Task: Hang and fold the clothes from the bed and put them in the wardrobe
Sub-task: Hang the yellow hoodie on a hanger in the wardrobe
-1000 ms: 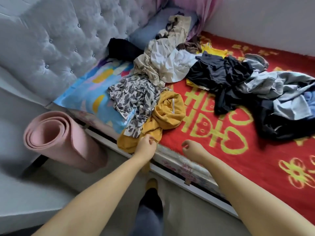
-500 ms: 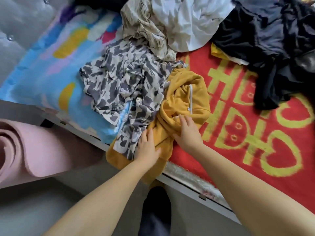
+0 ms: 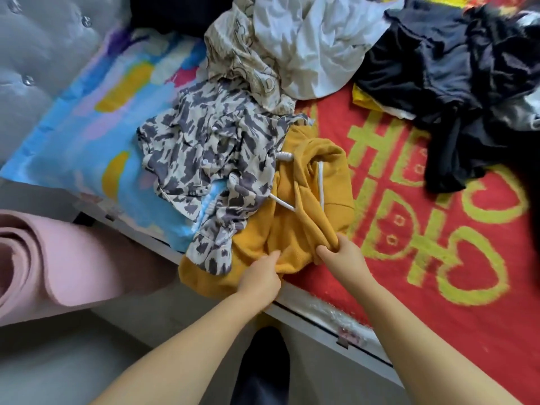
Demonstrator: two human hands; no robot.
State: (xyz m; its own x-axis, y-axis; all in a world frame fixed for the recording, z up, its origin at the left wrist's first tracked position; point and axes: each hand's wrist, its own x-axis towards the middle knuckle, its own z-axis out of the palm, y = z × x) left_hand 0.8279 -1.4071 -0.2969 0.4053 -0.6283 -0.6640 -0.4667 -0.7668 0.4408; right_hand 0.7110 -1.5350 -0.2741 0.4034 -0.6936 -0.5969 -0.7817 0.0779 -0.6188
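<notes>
My left hand (image 3: 261,277) pinches the lower edge of the mustard hoodie (image 3: 295,226), and my right hand (image 3: 340,254) grips a bunched fold of it. The hoodie lies at the bed's (image 3: 438,258) near edge, partly under the camouflage-print shirt (image 3: 210,159).

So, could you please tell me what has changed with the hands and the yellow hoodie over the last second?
Both hands came forward onto the yellow hoodie. The right hand, a second ago empty at the bed edge, now pinches a fold of it; the left hand keeps its grip near the hem. The hoodie's white drawstring is more exposed. The patterned shirt still overlaps the hoodie, and the other clothes look unmoved.
</notes>
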